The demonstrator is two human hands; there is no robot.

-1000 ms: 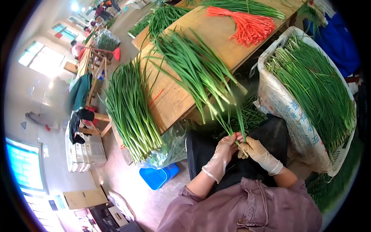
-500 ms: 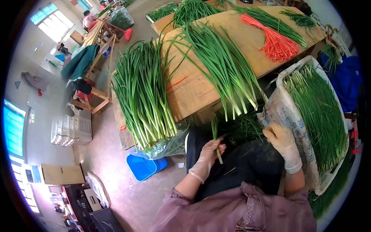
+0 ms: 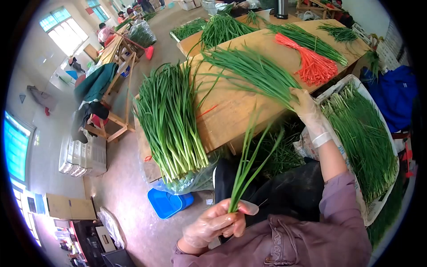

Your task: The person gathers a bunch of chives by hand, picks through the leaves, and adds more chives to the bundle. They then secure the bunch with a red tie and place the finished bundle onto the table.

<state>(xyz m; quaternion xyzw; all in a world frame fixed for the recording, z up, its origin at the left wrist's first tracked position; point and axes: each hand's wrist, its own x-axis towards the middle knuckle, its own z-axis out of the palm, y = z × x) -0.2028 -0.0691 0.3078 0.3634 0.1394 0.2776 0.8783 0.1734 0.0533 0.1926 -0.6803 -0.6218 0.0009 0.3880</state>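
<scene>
My left hand (image 3: 218, 224), in a thin clear glove, is closed round the base of a few green stalks (image 3: 247, 164) in front of my chest. Out at the table's edge, my gloved right hand (image 3: 306, 109) grips the stem end of a green bunch (image 3: 258, 73), whose leaves lie across the wooden table (image 3: 227, 122). A thick bundle of greens (image 3: 171, 120) rests on the table's left part, pale stems toward me. Red ties (image 3: 313, 66) lie in a fanned heap near the right hand.
At the right stands a white lined crate (image 3: 389, 127) full of greens. A blue bin (image 3: 167, 204) sits on the floor at the left. More greens (image 3: 224, 29) lie at the table's far side, near a co-worker's hands (image 3: 242, 5). A metal flask (image 3: 281, 9) stands there.
My left hand has moved down toward my chest with the stalks, which now show at full length. My right hand has reached forward to the bunch, whose stem end has swung up and right.
</scene>
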